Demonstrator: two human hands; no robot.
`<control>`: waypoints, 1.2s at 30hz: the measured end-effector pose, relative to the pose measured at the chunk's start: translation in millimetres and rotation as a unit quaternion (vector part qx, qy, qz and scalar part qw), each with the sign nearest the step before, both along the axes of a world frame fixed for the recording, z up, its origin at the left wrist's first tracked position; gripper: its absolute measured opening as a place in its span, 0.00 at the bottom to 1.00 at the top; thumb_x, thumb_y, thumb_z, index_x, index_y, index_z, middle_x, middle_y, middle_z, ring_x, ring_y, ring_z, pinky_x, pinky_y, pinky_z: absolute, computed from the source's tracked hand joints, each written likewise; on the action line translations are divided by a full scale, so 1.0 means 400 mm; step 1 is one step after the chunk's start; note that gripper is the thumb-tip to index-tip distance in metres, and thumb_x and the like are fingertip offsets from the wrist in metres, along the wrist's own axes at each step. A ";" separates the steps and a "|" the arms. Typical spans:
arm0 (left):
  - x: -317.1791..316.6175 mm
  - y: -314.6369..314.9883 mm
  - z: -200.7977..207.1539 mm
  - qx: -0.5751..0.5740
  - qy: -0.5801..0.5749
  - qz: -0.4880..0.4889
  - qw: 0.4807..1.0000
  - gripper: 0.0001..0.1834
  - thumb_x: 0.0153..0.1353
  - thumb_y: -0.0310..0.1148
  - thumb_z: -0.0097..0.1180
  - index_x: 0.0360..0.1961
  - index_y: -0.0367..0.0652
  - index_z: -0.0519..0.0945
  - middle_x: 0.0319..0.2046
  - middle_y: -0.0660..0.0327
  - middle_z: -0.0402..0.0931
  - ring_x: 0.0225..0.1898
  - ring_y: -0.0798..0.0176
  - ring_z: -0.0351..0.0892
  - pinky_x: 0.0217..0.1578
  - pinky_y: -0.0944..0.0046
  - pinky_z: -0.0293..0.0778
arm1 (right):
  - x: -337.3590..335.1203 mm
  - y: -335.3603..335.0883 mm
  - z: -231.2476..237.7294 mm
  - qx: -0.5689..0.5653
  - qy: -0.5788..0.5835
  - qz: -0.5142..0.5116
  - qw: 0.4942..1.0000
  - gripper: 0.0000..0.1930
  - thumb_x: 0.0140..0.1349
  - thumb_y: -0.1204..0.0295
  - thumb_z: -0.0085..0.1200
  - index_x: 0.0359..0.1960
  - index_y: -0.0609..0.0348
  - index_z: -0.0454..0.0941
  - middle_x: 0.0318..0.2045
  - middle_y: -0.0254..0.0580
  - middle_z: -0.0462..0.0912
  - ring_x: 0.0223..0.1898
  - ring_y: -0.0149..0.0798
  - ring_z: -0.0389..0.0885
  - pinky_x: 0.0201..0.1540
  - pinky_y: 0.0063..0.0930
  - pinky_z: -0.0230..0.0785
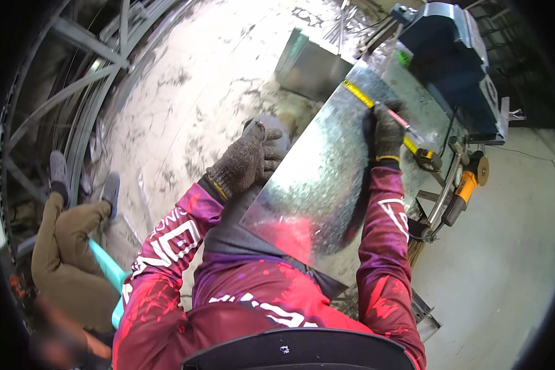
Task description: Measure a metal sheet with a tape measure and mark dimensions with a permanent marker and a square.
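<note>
A shiny galvanized metal sheet [317, 157] lies in front of me, slanting from my lap to the far right. At its left edge is my left hand [243, 159] in a grey knitted glove, fingers stretched out and apart, holding nothing. My right hand [388, 131], gloved too, rests over the sheet's right side, closed on a slim red-and-white pen [396, 117]. Under that hand runs the yellow blade of a tape measure [357, 94], laid across the sheet. Its black-and-yellow case [428, 160] sits just right of the hand. The fingertips of the right hand are partly hidden.
An orange angle grinder [464, 192] lies to the right beside metal bars. Beyond the sheet stand a bent sheet-metal piece [311, 66] and a dark blue machine housing [453, 58]. Steel frames [83, 92] line the left. Another person in brown trousers [74, 265] sits at lower left.
</note>
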State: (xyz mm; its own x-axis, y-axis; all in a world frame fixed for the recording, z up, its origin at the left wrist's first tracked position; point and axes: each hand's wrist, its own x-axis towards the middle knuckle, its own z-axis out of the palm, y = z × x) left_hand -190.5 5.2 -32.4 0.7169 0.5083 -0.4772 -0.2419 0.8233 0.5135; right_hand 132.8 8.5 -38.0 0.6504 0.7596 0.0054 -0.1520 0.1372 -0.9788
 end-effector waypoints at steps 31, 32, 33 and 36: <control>0.477 0.368 -0.038 0.534 0.158 -0.101 0.824 0.07 0.52 0.27 0.61 0.31 0.38 0.77 0.33 0.59 0.75 0.35 0.65 0.76 0.37 0.63 0.74 | -0.002 -0.050 0.064 -0.059 -0.263 -0.023 0.963 0.09 0.57 0.76 0.63 0.33 0.61 0.74 0.27 0.38 0.79 0.29 0.30 0.76 0.34 0.28 0.71; 0.477 0.366 -0.017 0.511 0.150 -0.112 0.839 0.07 0.52 0.28 0.60 0.31 0.38 0.77 0.31 0.59 0.75 0.34 0.66 0.75 0.36 0.63 0.74 | -0.008 -0.055 0.065 -0.068 -0.255 -0.027 0.964 0.09 0.57 0.76 0.63 0.33 0.61 0.74 0.27 0.38 0.79 0.29 0.30 0.76 0.34 0.28 0.71; 0.476 0.362 -0.012 0.487 0.143 -0.122 0.853 0.07 0.52 0.28 0.59 0.31 0.38 0.77 0.30 0.59 0.74 0.33 0.67 0.75 0.35 0.63 0.74 | -0.013 -0.059 0.066 -0.071 -0.267 -0.025 0.961 0.08 0.58 0.76 0.63 0.34 0.61 0.74 0.27 0.38 0.79 0.30 0.30 0.77 0.35 0.27 0.72; 0.479 0.365 -0.030 0.529 0.150 -0.102 0.829 0.07 0.53 0.30 0.58 0.31 0.37 0.76 0.28 0.60 0.74 0.32 0.69 0.74 0.35 0.64 0.74 | -0.004 -0.048 0.069 -0.049 -0.290 -0.004 0.956 0.09 0.61 0.79 0.62 0.39 0.58 0.75 0.30 0.35 0.79 0.29 0.28 0.78 0.31 0.26 0.73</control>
